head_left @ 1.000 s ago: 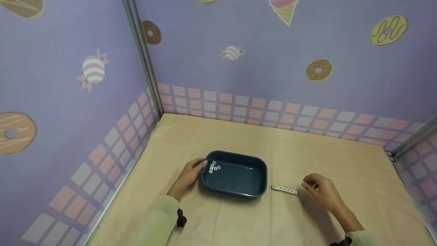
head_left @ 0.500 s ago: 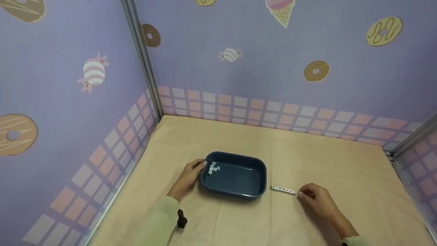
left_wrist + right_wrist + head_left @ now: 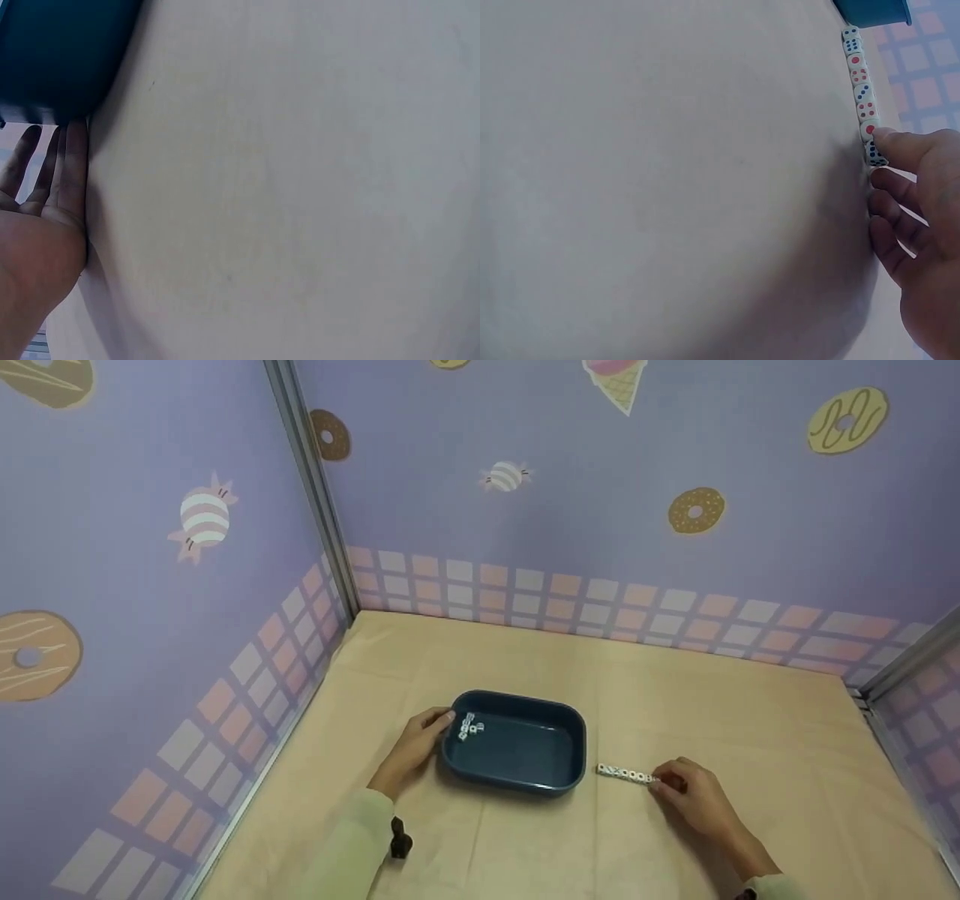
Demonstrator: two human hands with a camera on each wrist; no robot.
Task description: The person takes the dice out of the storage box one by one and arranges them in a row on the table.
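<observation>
Die point(image 3: 874, 155) brought to R end of dice row point(image 3: 863, 93) since prev. frame.
Pinched by R hand point(image 3: 701, 802), touching row; tray point(image 3: 525, 708) gripped @ rim by L hand point(image 3: 412, 746).

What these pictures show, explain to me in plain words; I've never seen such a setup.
There is no machine here, just a person's two bare hands. The widest picture comes from a camera worn on the head; the other two come from cameras on the left and right wrists.

On the pale surface stands a dark blue dish, with small white pieces, apparently dice, inside near its left end. The left hand holds the dish at that end. To the right lies a row of dice; the right hand pinches the end die.
</observation>
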